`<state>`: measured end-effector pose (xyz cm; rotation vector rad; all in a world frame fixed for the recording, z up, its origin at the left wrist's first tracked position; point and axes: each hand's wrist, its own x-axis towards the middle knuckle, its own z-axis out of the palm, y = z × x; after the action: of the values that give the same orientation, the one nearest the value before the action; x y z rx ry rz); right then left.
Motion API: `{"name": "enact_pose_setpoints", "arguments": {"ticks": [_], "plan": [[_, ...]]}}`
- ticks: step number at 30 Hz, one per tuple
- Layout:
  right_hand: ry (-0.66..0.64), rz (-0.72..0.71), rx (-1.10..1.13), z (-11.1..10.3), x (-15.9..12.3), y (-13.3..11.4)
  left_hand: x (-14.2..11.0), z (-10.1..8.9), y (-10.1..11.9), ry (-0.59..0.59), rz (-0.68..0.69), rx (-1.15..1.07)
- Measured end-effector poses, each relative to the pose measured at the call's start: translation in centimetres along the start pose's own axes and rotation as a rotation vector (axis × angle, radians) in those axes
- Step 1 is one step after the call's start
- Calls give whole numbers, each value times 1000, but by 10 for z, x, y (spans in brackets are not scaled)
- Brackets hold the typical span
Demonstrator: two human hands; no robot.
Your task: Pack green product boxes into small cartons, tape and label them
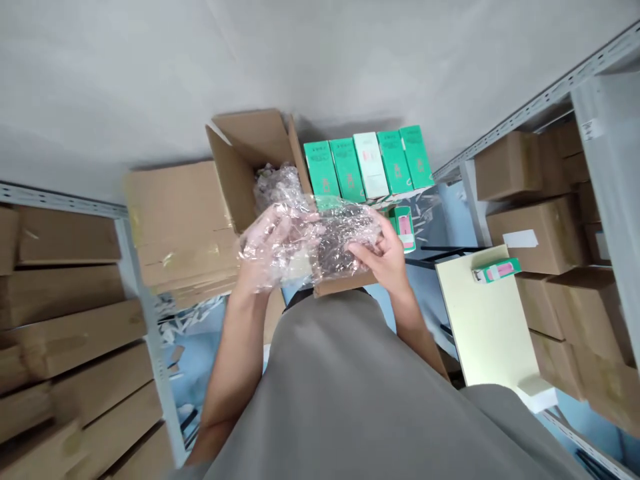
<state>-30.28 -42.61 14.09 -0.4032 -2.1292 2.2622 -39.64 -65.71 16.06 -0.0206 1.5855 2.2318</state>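
A sheet of clear, crinkled bubble wrap (345, 233) stretches between my two hands, in front of my body. My left hand (275, 237) is covered by the see-through plastic, its fingers bent and gripping it. At the other end, my right hand (383, 250) pinches the wrap between thumb and fingers. Just beyond my left hand stands an open cardboard box (233, 177) with more crumpled clear plastic (280, 183) inside. To its right is a row of several green boxes (345, 167), with one white box (370, 163) among them.
Flattened cardboard (180, 220) is stacked at the left. A small green box with a pink panel (404, 227) is beyond my right hand; another similar box (497, 270) lies on a pale board (487, 327). Shelves of cardboard cartons (75, 340) flank both sides, and a wall (320, 60) rises behind.
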Motion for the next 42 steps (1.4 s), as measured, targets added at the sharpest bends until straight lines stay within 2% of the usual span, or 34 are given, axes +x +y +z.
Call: {"name": "enact_pose_setpoints", "arguments": {"ticks": [3,5,8,11,13,16,18,22,25,27,30,34,38,40,42], "plan": [[108,74,-27,-17,-3,13,-13,-2,-15,-12,-15,34],[120,100,-69,-31,-8,22,-21,-4,-20,-30,34,128],[54,144,-189,-46,-13,33,-30,2,-30,-97,108,485],[-15,179,-401,-54,-12,42,-27,18,-51,-302,71,892],[-27,177,-582,-59,-8,46,-20,28,-72,-374,43,1075],[-7,139,-886,-66,0,45,-8,38,-98,-344,-54,1281],[-28,127,-1053,-66,5,41,-4,40,-106,-319,-112,1379],[-135,224,-1214,-51,17,34,-4,38,-104,-276,-59,1516],[-119,283,-1320,-34,27,41,-7,35,-100,-250,-65,1600],[-95,280,-1363,-25,33,50,-12,34,-97,-221,-83,1619],[-81,277,-1391,-18,42,62,-21,36,-93,-182,-39,1623],[-83,367,-1406,-11,40,55,-25,38,-96,-260,-28,1638],[-28,313,-1418,4,19,29,-10,37,-116,-347,-116,1626],[-74,311,-1420,14,11,23,1,37,-126,-357,-155,1624],[-171,380,-1434,23,11,28,7,38,-130,-354,-182,1607]]}}
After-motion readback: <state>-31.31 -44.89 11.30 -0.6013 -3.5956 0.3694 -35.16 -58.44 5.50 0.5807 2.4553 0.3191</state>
